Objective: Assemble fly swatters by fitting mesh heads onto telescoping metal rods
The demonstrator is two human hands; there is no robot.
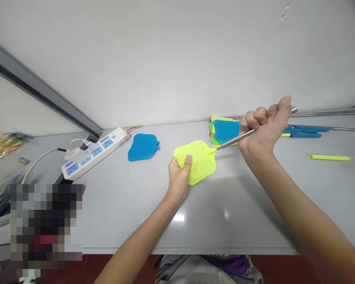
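Yellow-green and perforated, a flat paddle [198, 163] is pinched by the left hand [180, 173] at its lower left edge in the head view, the thumb lying on top and the fingers curled beneath. From its narrow neck a metal rod [239, 137] slants up to the right, its near end meeting the neck — and the right hand [262, 128] is closed around the rod farther along, fingers folded over and the rod's far tip poking out past the thumb. Both hands are above a grey desk [112, 213]. Behind the right hand, a small pile of mesh paddles [225, 130] in blue, yellow-green and red lies near the wall [165, 59], partly covered by that hand. Left of the held paddle, blue paddles [142, 147] lie overlapped, and beyond them a white power strip [96, 152] with blue sockets sits at an angle, plugs in its lower end. On the right side, blue handles [306, 135] are grouped beside the wrist, with more metal rods [328, 113] along the wall — and a yellow-green tube [328, 157] lies apart, nearer the desk's front. Colourful plastic packets [6, 146] are at the far left. A pixelated patch hides the lower left.
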